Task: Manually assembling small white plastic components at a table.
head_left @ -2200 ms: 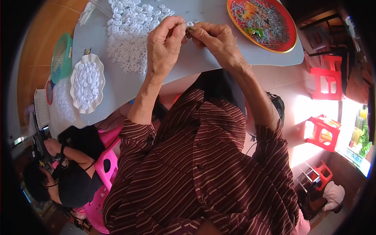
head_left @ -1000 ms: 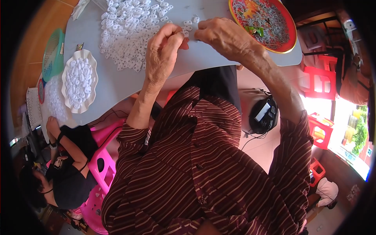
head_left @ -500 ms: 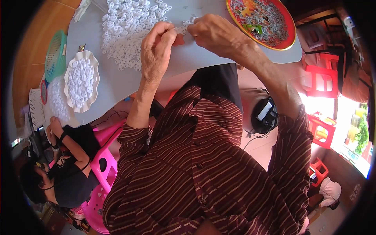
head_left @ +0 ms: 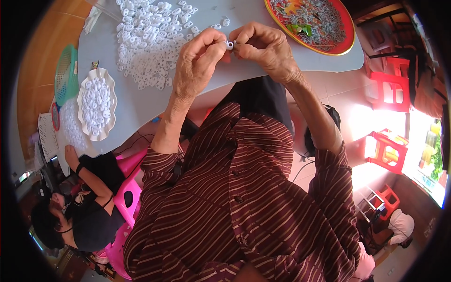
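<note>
Over the near edge of the table, my two hands meet at their fingertips. Thumb and fingers of my left hand are pinched on a small white plastic cable clip with a dark round hole. My right hand is also closed in a pinch, its fingertips right beside the clip. A small greyish bit shows at those fingertips, probably a nail, too small to be sure. Left of my hands spreads a pile of loose white clips. To the right, a red round tray with a gold rim holds many thin grey nails.
A scalloped white dish full of white clips stands at the table's left, beside a green basket. A co-worker's arm reaches the table's left end. A pink chair and red stools stand around.
My hands have come together, the right one turning inward, and the white clip now shows between their fingertips. The view has shifted slightly. The co-worker's arm has moved a little.
</note>
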Demonstrator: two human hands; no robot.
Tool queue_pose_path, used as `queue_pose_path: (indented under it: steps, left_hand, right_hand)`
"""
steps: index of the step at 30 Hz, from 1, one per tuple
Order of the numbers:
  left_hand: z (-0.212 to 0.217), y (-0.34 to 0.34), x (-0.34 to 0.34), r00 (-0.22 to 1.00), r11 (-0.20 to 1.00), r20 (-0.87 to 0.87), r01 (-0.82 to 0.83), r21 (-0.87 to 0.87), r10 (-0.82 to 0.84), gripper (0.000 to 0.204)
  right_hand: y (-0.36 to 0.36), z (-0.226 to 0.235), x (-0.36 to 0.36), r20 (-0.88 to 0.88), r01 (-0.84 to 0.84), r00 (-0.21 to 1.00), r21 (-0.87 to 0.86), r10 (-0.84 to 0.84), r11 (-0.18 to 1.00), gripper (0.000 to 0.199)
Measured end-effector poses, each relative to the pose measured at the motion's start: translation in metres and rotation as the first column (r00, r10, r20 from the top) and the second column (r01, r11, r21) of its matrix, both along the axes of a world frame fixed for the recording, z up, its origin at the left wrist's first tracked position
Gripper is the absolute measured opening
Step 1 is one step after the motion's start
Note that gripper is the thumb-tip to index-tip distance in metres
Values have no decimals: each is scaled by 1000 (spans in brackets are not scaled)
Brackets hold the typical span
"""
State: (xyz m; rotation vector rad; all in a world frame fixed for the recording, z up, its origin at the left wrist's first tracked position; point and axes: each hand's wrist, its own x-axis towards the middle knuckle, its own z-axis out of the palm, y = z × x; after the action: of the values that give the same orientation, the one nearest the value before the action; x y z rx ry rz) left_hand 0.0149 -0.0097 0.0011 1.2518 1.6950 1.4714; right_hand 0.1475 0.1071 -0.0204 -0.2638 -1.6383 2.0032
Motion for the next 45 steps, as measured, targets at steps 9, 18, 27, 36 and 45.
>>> queue_pose_path:
  steps: [9, 18, 27, 36, 45]
  left_hand:
    - [10, 4, -7, 993, 992, -36, 114, -54, -116, 13]
    - [8, 3, -6, 981, 987, -108, 158, -30, -160, 11]
    - [12, 6, -3, 984, 989, -116, 125, -79, -134, 11]
    - [9, 8, -8, 981, 987, -117, 150, -63, -156, 10]
    - [5, 8, -9, 975, 983, -128, 180, -28, -182, 9]
  right_hand:
    - [5, -4, 1, -43, 31, 998, -110, -36, 993, 9]
    - [2, -6, -1, 31, 86, 996, -124, -82, 989, 17]
    - [0, -6, -2, -20, 106, 994, -91, -108, 990, 21]
    - [1, -9, -3, -57, 85, 994, -97, -90, 992, 23]
    - [0, -10, -3, -89, 63, 994, -78, -69, 995, 23]
